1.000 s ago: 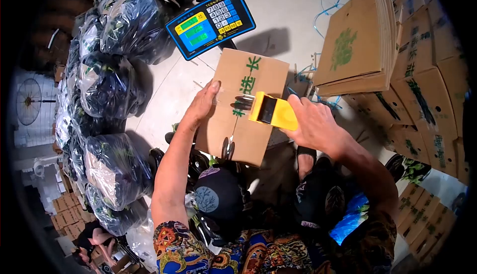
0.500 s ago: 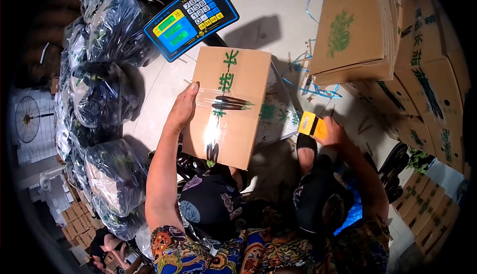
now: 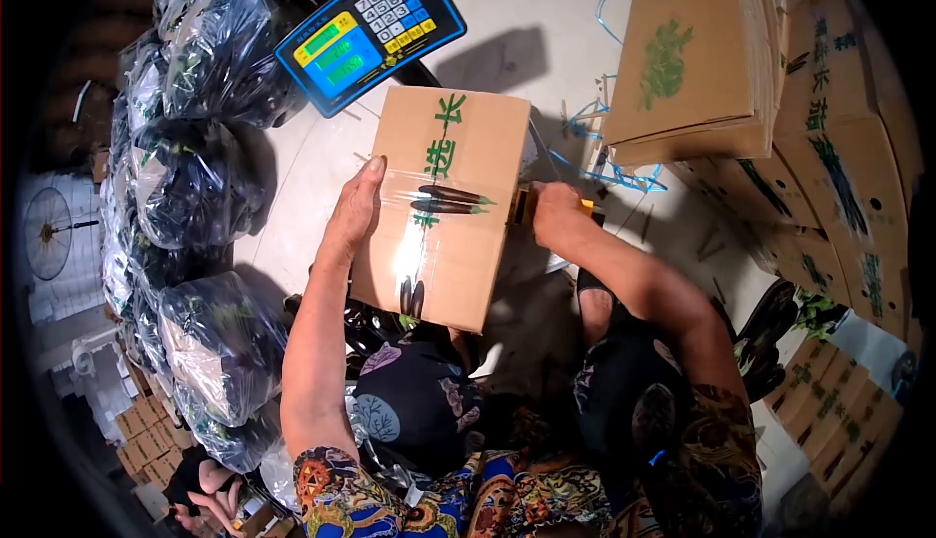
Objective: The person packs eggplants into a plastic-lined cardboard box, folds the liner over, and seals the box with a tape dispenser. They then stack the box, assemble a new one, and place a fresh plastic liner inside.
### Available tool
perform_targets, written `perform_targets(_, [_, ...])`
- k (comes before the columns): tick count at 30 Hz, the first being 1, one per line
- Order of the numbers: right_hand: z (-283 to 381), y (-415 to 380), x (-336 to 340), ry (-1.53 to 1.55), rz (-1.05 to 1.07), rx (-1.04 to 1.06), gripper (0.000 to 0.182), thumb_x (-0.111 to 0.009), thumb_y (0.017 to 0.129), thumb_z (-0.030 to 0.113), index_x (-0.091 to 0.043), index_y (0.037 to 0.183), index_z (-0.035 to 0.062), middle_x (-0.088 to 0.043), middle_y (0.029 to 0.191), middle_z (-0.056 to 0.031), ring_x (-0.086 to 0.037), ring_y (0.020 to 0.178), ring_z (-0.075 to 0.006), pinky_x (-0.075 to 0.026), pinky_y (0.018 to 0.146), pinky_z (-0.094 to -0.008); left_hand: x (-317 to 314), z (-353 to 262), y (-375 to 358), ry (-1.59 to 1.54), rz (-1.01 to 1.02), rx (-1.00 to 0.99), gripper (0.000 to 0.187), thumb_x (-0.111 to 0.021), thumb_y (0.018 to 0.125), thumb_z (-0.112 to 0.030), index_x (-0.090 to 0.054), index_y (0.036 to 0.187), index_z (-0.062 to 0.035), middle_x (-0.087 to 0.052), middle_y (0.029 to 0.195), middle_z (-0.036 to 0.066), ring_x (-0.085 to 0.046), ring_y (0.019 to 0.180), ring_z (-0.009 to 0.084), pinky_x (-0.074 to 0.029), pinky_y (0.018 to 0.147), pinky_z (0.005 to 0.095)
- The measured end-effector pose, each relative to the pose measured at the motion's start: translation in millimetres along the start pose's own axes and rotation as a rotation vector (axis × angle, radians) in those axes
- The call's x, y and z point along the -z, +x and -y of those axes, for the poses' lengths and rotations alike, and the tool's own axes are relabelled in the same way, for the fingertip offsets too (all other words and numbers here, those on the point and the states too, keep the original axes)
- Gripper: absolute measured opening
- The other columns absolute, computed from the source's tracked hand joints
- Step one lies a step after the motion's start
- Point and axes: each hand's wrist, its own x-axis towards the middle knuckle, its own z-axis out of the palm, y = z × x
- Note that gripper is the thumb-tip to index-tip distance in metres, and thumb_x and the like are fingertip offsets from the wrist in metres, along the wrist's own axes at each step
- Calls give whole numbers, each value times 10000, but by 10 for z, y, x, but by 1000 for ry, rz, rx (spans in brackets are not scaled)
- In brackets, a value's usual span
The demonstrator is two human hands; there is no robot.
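A taped cardboard box with green lettering and dark eggplant pictures stands tilted in front of my knees. Shiny clear tape runs across its face. My left hand grips the box's left edge, thumb lying on the printed face and the other fingers out of sight behind. At the opposite side, my right hand is closed around a yellow tape dispenser, held against the box's right edge. My fingers cover most of the dispenser.
Beyond the box is a scale display with lit numbers. Clear bags of eggplants line the left. Flattened cartons and stacked boxes rise on the right. Blue strapping lies on the floor. Another person is at lower left.
My right hand has moved left with the yellow tape dispenser, from beyond the box to its right edge. The box and my left hand have barely shifted.
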Motion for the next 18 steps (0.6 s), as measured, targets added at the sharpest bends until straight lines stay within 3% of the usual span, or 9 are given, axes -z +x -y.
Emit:
perform_targets(6, [-340,-401,-30,272,-95,-238,331,-733,751,239,-703,1040,80,-687,971,-97,-680,856,-251,-530,675,-385,-151,-84,-46,-175,91,-91,748,-464,918,-544,-382,1447,-23,-500,1379,181,-479,1261,256,-364,1053,346])
perform_targets(7, [-807,-473,-400,300,-599,308,324,-729,769,252,-696,1043,82,-683,964,-102,-671,863,-256,-523,684,-379,-183,-167,-79,-104,146,-185,748,-491,907,-454,-292,1485,-23,-448,1423,172,-405,1321,253,-332,1079,358])
perform_targets(9, [-1443,-711,-734,521,-798,511,293,-716,804,254,-683,1040,82,-675,936,-94,-648,851,-246,-503,685,-358,-367,-267,-157,-3,172,-269,819,-542,862,-429,-226,1504,-31,-339,1493,197,-313,1391,292,-249,1138,372])
perform_targets(11, [-1799,-1199,-756,1197,-506,166,248,-687,847,256,-670,1013,73,-656,906,-52,-616,813,-205,-480,677,-334,-618,-250,-213,190,144,-450,881,-570,841,-471,-189,1519,-57,-244,1536,227,-226,1432,342,-172,1170,409])
perform_targets(13, [-1867,-1554,-277,1747,-463,20,257,-639,895,295,-650,998,60,-625,896,-8,-590,804,-159,-466,685,-303,-912,-334,-345,466,119,-673,905,-577,836,-539,-194,1525,-94,-196,1557,228,-145,1453,381,-129,1175,480])
perform_targets(14, [-1860,-1691,80,1785,-434,-144,280,-610,919,320,-637,1003,54,-609,897,7,-582,814,-137,-462,692,-281,-1066,-364,-386,571,112,-778,895,-570,841,-572,-216,1524,-114,-193,1563,214,-112,1458,391,-123,1168,518])
perform_targets(15, [-1708,-1886,424,1766,-520,-18,282,-564,955,303,-591,1038,35,-600,899,-10,-582,821,-115,-462,703,-260,-1225,-393,-380,644,160,-830,889,-573,842,-572,-213,1527,-132,-181,1572,188,-102,1462,385,-131,1160,529])
perform_targets(16, [-1646,-2007,642,1038,-698,145,260,-550,967,248,-554,1091,20,-594,894,-10,-577,810,-86,-467,703,-229,-1383,-397,-350,719,207,-883,884,-576,844,-571,-211,1529,-150,-169,1582,163,-93,1466,380,-139,1152,541])
perform_targets(18, [-1615,-1868,708,2041,-518,121,257,-554,964,212,-544,1108,-1,-596,912,-25,-587,819,-91,-480,719,-219,-1585,-275,-279,856,221,-999,814,-556,859,-590,-287,1503,-170,-190,1587,104,-128,1462,367,-183,1139,513])
